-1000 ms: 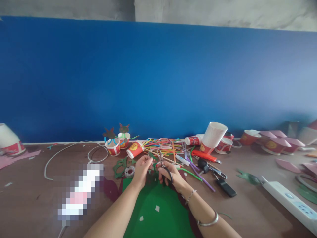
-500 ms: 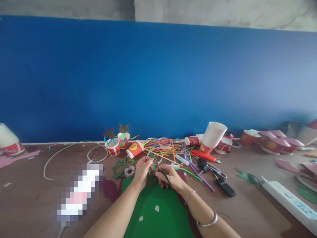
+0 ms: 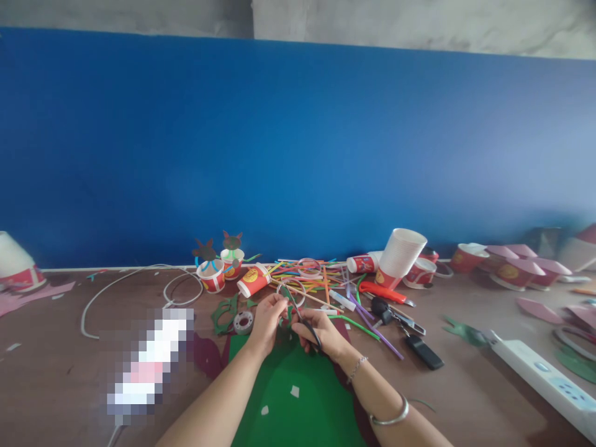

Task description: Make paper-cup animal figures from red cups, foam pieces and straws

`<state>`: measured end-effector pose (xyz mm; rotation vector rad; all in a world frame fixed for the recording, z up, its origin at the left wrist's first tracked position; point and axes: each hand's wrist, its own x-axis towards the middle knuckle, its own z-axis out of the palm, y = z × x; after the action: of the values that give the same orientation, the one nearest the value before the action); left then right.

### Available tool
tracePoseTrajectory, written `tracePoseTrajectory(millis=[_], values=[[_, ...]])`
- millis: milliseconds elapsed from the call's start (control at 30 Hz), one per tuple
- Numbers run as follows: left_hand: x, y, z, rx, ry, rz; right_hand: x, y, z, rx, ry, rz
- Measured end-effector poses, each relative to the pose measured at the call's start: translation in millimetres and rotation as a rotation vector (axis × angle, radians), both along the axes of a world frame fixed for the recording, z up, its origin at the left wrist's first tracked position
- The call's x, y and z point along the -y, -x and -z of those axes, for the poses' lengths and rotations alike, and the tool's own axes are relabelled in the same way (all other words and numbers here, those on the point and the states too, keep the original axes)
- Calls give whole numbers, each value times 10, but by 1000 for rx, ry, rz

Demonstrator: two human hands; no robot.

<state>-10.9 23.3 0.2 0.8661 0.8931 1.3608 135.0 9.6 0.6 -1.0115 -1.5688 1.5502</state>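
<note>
My right hand point(image 3: 321, 332) is shut on a pair of black-handled scissors point(image 3: 300, 315), whose thin blades point up and to the left. My left hand point(image 3: 267, 323) pinches a small green cut-out point(image 3: 287, 315) near the blades, partly hidden by my fingers. A large green foam sheet point(image 3: 298, 397) lies under both wrists, with a few white scraps on it. A dark red sheet point(image 3: 207, 355) lies to its left. A thin ring point(image 3: 291, 293) sits just beyond my fingertips.
On the brown table point(image 3: 56, 354), colored straws point(image 3: 307, 279) and paper cups point(image 3: 400, 259) stand behind my hands. To the right lie an orange utility knife point(image 3: 384, 293), keys point(image 3: 386, 312) and a white power strip point(image 3: 544, 379). A tape roll point(image 3: 243, 322) and white cable point(image 3: 139, 285) lie left.
My right hand has shifted left toward my left hand. The scissors now tilt further left, with their blades closer to the green cut-out.
</note>
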Motion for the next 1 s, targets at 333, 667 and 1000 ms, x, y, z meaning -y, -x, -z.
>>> tracePoseTrajectory(millis=[333,667,1000], values=[[-10,8,19,-16,-14,2,8,6,-34,19,4,10],[-11,14,21,-46,-22,-5,2,5,-16,15,-15,25],[-14,21,27,-46,-20,13,-14,11,30,2,-23,34]])
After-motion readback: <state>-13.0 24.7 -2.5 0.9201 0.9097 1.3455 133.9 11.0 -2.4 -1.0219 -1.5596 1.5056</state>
